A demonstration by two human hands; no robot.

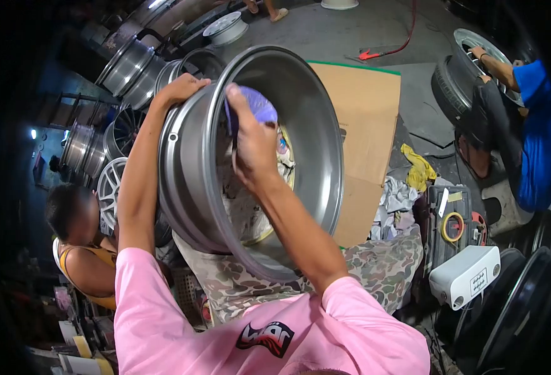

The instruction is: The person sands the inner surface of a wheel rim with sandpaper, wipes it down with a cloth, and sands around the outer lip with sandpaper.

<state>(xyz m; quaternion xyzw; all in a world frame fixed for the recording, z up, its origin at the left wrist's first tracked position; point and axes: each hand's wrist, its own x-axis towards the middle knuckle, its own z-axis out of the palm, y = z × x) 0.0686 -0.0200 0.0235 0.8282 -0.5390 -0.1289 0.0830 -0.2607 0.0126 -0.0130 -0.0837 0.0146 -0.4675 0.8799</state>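
A large grey metal wheel rim (318,144) stands tilted in front of me, its open barrel facing right. My left hand (185,89) is bent over the upper back edge of the rim, holding it from outside. Inside the barrel, my right hand (253,147) grips a purple round pad (260,107), with the thumb on its near face. The pad lies against the near inner wall by the front lip. Deeper in the barrel, crumpled masking paper (250,212) with yellowish edges covers the wheel's face. Part of the right hand's fingers is hidden behind the pad.
Cardboard (366,137) lies beyond the rim. Rags (397,203), a yellow cloth (418,167), an open toolbox (453,219) and a white box (466,275) are at right. One person (538,137) handles a wheel there; another (82,244) sits left near stacked rims (129,69).
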